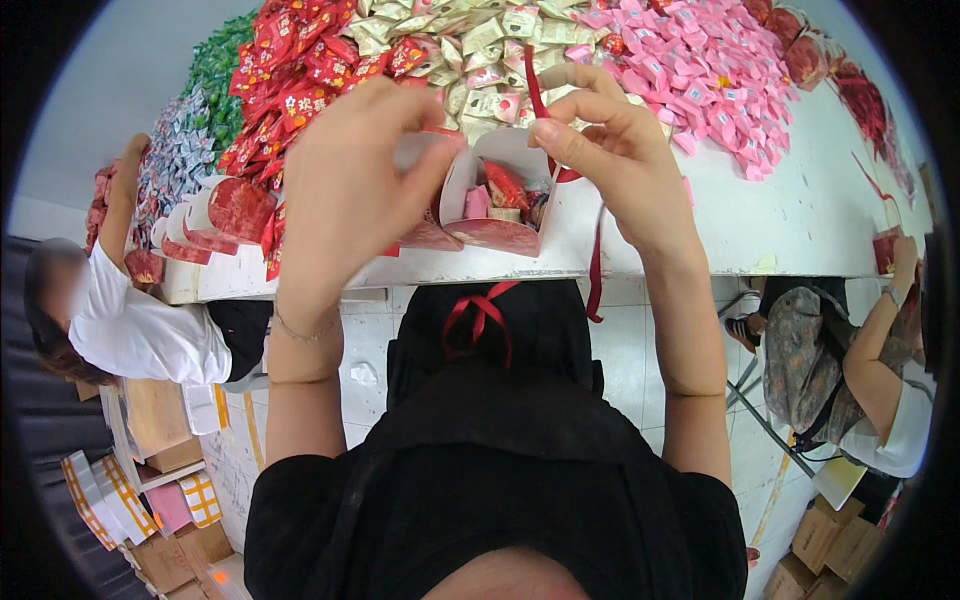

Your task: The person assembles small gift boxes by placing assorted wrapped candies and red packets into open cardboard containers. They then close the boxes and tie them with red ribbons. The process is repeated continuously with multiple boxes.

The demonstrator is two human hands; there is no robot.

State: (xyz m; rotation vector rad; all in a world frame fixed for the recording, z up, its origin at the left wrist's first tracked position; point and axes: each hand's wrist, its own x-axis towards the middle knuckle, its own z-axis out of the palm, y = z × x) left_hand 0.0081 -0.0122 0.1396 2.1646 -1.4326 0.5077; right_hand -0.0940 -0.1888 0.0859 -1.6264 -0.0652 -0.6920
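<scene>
An open candy box (503,234), red-patterned outside and white inside, stands at the table's front edge. Wrapped candies (505,187) in red, pink and cream lie inside it. My left hand (362,175) bends over the box's left side, thumb against a raised flap; its other fingers are mostly hidden. A thin red ribbon (535,82) is pinched between the thumb and forefinger of my right hand (612,150), at the box's right side. One ribbon end sticks up, while another length hangs below the table edge.
Heaps of red packets (300,60), cream packets (490,45) and pink packets (700,85) cover the far table. Several red-and-white boxes (240,210) stand left. People work at both sides: one in a white shirt (150,315), another holding a small red box (886,250).
</scene>
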